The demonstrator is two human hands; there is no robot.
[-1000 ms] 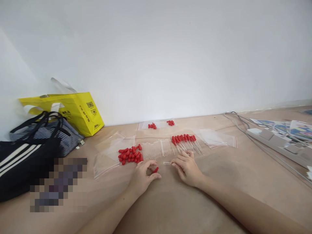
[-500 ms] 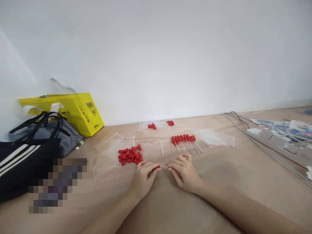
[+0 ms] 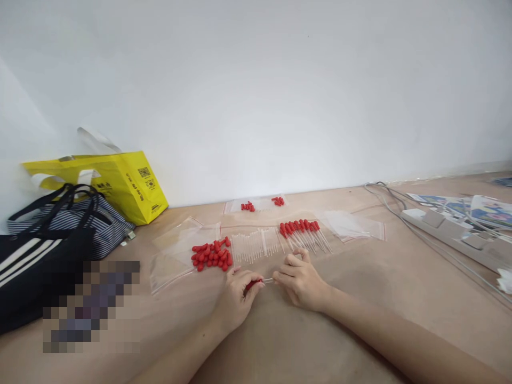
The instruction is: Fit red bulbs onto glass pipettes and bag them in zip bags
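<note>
Left hand [image 3: 236,296]: pinching a red bulb [image 3: 251,286], thumb and forefinger.
Right hand [image 3: 300,280]: gripping a clear tube [image 3: 268,280], free end meeting the bulb between both hands. Insertion depth: can't tell from here.
On the tabletop [image 3: 380,272], just beyond: loose red bulbs [image 3: 212,255] left, bare tubes [image 3: 252,246] mid, bulb-tipped tubes [image 3: 304,229] right.
Yellow bag [image 3: 140,186], back left: black print plus QR code, too small for me to read.
Change: a second ago bulb and tube were apart.
</note>
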